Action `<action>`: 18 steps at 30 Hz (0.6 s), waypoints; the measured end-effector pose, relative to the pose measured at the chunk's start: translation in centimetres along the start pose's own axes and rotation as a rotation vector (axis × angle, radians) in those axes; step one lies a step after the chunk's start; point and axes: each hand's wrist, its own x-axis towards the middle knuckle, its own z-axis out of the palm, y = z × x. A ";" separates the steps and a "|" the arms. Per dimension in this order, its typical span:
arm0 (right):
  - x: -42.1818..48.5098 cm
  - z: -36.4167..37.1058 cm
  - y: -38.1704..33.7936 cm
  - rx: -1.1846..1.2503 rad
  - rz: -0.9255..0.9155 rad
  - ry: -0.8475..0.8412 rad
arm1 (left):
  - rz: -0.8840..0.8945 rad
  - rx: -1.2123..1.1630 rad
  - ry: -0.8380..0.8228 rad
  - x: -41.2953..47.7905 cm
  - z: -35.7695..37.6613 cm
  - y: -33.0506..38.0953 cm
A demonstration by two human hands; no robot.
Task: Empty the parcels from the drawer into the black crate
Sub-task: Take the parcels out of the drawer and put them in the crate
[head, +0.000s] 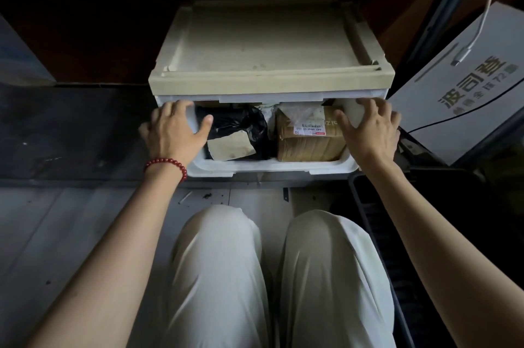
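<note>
Head view looks down on a white drawer [269, 169], pulled partly out of a beige-topped storage unit [266, 44] at 12 o'clock. The left hand [175, 132], with a red bead bracelet [167, 163] on its wrist, grasps the drawer's left wall at 10 o'clock, fingers outside and thumb inside. The right hand [368, 132] clasps the right wall at 2 o'clock the same way. Inside the drawer lie two parcels side by side: a black plastic-wrapped parcel [238, 123] with a beige label on the left, touching a brown parcel [309, 146] with a white label on the right. The black crate [377, 223] sits on the floor at 4 o'clock, just beside the person's right knee. A white carton [465, 103] with printed characters leans at 2 o'clock, with a white cable [482, 15] hanging over it.
</note>
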 end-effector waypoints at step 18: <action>-2.6 3.1 -5.2 0.269 0.045 -0.159 | -0.029 0.001 -0.160 -1.3 0.8 5.7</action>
